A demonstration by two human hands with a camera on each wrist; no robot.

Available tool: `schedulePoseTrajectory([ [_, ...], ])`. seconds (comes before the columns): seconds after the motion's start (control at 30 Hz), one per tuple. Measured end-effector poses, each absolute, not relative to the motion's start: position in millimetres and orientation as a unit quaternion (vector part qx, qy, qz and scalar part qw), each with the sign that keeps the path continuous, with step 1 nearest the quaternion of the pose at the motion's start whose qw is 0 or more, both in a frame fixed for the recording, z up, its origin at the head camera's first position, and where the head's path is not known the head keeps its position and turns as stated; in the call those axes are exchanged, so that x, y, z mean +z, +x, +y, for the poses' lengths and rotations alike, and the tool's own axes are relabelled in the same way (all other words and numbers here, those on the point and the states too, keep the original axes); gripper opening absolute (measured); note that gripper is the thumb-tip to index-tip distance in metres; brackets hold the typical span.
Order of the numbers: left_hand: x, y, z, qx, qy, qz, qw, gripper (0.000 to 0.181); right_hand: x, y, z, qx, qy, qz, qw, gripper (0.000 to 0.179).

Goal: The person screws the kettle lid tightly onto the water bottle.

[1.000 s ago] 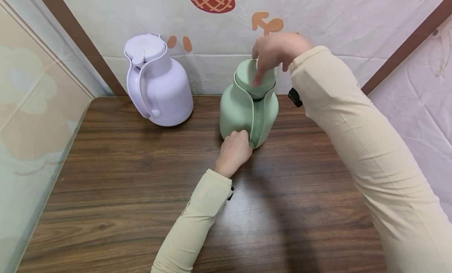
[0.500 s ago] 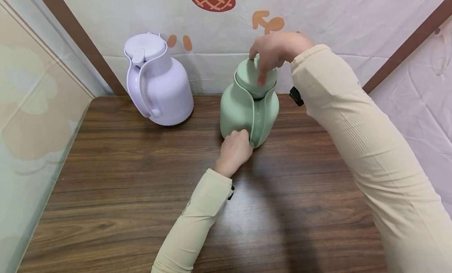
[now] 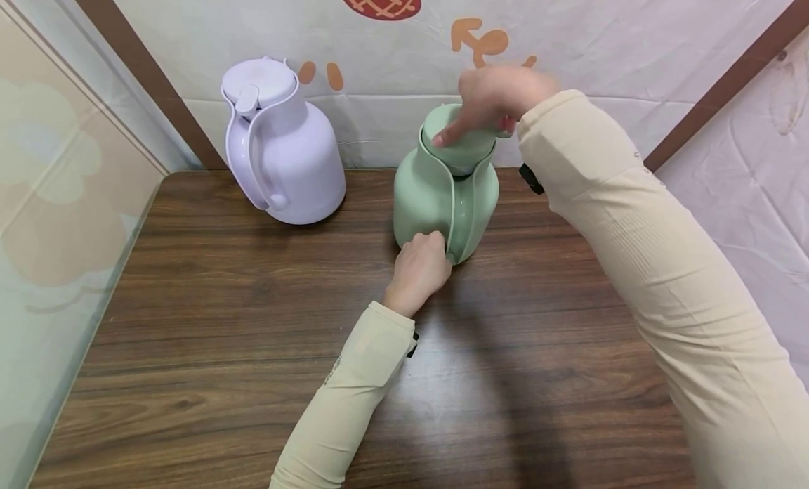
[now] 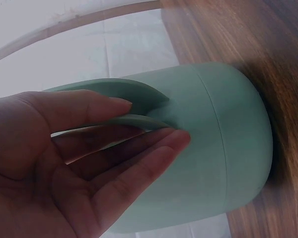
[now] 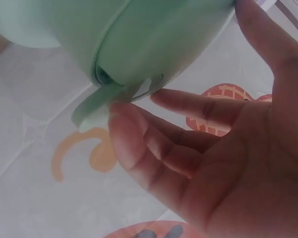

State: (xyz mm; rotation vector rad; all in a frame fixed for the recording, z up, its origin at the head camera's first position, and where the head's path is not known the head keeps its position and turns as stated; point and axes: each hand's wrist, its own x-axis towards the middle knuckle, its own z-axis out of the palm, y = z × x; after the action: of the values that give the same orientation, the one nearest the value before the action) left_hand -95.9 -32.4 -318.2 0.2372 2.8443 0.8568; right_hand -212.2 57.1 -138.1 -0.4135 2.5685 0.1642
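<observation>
A green jug stands upright at the far side of the brown worktop, slightly right of the middle, with its handle turned to the near side. The person's left hand is at the low end of that handle, its grip clamped on one edge, the thumb on one side and the fingers on the other. The right hand is over the jug's lid, its thumb lying across the near part of the top. Seen from the right wrist, the fingers bend in to touch the lid's far edge and a jutting green lip; this view is dim and cropped, but the right grip appears to be clamped on the lid between thumb and fingers. A lilac jug stands upright to the left, well apart from the green one, its handle facing near and left. Behind both hangs a pale cloth with red and orange prints. Cream sleeves cover both arms.
</observation>
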Motion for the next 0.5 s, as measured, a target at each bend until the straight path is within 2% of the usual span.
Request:
schedulePoseTrajectory([
  [0.07, -318, -96, -33, 0.285, 0.079, 0.952, 0.08, 0.03, -138, -212, 57, 0.057, -0.149, 0.951, 0.266, 0.072],
  [0.27, -318, -96, -32, 0.283, 0.079, 0.952, 0.081, 0.03, -132, -216, 63, 0.054, -0.168, 0.944, 0.28, 0.064],
  [0.43, -317, -96, -33, 0.287, 0.079, 0.951, 0.084, 0.032, -129, -223, 68, 0.046, -0.193, 0.928, 0.315, 0.093],
  [0.5, -316, -96, -34, 0.288, 0.079, 0.951, 0.085, 0.032, -129, -225, 68, 0.045, -0.21, 0.921, 0.325, 0.097],
])
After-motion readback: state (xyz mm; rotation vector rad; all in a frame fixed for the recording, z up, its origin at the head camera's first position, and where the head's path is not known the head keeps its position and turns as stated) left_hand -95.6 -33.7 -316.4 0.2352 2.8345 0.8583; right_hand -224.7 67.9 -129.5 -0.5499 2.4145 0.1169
